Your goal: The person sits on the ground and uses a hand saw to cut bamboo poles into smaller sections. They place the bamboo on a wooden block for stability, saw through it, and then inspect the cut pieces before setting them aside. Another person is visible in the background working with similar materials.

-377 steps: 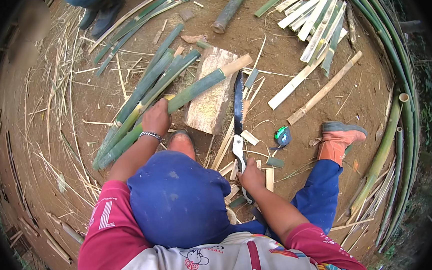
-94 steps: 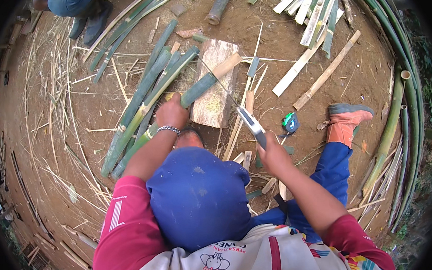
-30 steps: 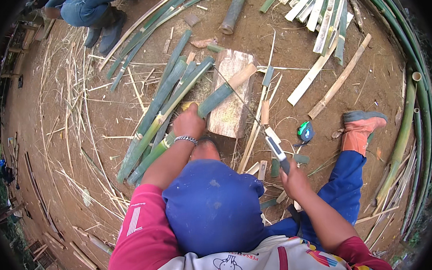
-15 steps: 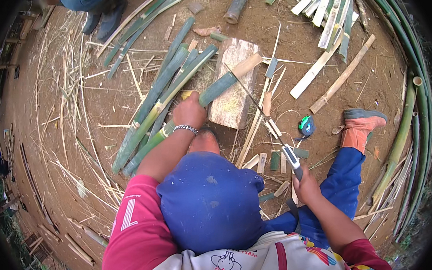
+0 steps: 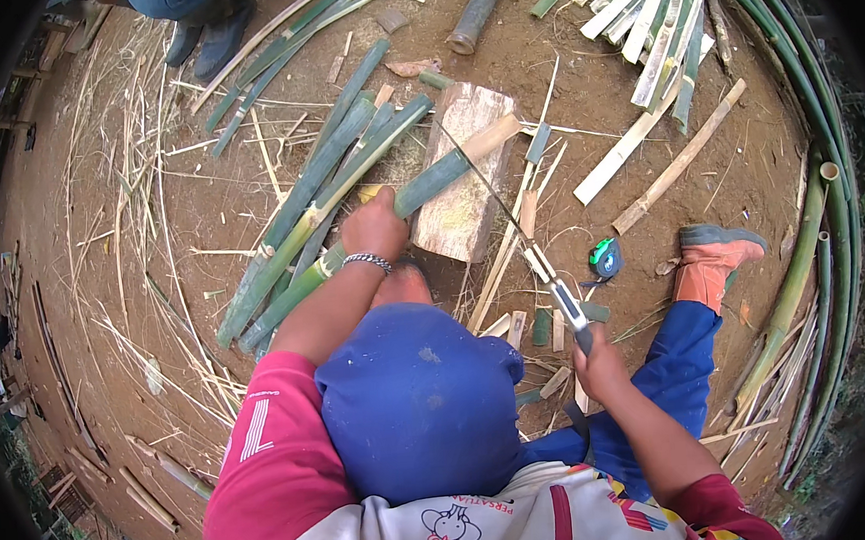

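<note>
The person's left hand (image 5: 374,229) was wrapped around a round green bamboo pole (image 5: 432,184) with a bare tan end. The right hand (image 5: 602,363) was wrapped around the grip of a hand saw (image 5: 565,304) with a white-and-grey handle and a thin dark metal blade. The hands were well apart.

The pole ran on a slant through the left hand, from low on its left to high on its right, so the left hand was nearer. From the right hand, the tan end was up and a little left. The saw slanted the other way, and its blade crossed the pole where green met tan. A pale, rough wooden block (image 5: 456,218) was under that part.

Below the hands, the white-and-pink cloth shirt (image 5: 371,537) had printed letters and a little red-and-blue elephant. The pink left sleeve (image 5: 265,457) had white stripes. No writing could be read on the saw.
</note>
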Tool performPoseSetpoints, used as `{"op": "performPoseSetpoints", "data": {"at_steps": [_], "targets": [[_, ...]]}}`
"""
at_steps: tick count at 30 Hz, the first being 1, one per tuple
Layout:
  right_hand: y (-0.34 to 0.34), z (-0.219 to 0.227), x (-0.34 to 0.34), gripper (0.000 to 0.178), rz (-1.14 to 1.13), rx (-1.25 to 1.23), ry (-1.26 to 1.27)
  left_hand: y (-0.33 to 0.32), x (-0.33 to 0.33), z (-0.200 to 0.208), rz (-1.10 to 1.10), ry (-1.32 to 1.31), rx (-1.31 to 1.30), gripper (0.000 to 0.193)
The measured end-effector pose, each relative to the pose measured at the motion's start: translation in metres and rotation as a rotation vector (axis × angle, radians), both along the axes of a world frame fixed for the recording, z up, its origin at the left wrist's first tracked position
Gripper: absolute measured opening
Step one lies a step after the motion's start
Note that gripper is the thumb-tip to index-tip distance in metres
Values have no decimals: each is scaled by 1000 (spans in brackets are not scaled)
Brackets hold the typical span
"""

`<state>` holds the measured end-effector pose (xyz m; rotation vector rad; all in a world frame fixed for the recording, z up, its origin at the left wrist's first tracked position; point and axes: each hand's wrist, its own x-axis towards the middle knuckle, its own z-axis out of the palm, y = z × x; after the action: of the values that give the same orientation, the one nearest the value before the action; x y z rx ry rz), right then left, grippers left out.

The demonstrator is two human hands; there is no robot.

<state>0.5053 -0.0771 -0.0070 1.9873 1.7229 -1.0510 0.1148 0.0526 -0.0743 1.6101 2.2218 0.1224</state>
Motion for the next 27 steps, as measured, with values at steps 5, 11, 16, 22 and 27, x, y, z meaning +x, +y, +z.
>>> {"op": "performPoseSetpoints", "data": {"at_steps": [5, 11, 16, 22, 27], "targets": [[72, -7, -48, 39, 117, 138, 69, 3, -4, -12, -8, 13, 15, 16], [105, 5, -105, 41, 94, 116, 123, 5, -2, -5, -1, 15, -15, 16], [5, 4, -7, 40, 33, 47, 9, 2, -1, -5, -12, 2, 1, 17], [127, 3, -107, 41, 109, 121, 120, 7, -2, -2, -9, 6, -34, 17], [93, 2, -100, 35, 60, 106, 115, 3, -3, -7, 13, 10, -32, 18]]}}
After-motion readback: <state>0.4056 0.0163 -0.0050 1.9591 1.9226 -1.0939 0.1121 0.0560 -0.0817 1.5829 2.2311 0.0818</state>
